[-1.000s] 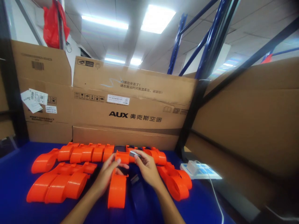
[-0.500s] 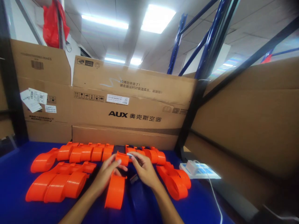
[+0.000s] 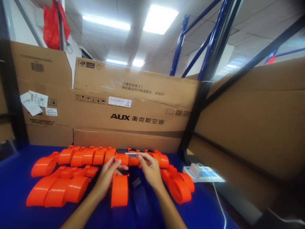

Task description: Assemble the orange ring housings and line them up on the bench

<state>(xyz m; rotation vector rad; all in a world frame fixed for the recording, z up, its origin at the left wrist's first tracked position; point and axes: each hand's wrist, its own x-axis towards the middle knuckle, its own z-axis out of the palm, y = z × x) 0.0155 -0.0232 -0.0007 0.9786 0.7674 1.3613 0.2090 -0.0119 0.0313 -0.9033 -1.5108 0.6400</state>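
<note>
My left hand [image 3: 110, 173] is closed on an orange plastic piece [image 3: 122, 159], thumb in front. A wide orange band [image 3: 119, 191] hangs below these fingers and seems part of the same piece. My right hand [image 3: 150, 167] pinches the right end of a thin pale grey strip [image 3: 131, 154]. The strip's left end meets the top of the orange piece; whether it sits inside a slot I cannot tell. Behind the hands stands a row of similar orange pieces [image 3: 87, 156]. A dark blue object with a small grey label-like patch [image 3: 136, 182] lies below my right hand.
More orange pieces lie at the left [image 3: 56, 190] and right [image 3: 181, 187] on the blue table surface [image 3: 14, 190]. A power strip [image 3: 209, 175] with a white plug and cable is at the right edge. A cardboard panel [image 3: 95, 121] and dark rack posts [image 3: 190, 127] bound the back.
My right hand has moved slightly right, and more of the grey strip shows between the hands. The held orange piece has turned more level, and its lower band has shifted right and up.
</note>
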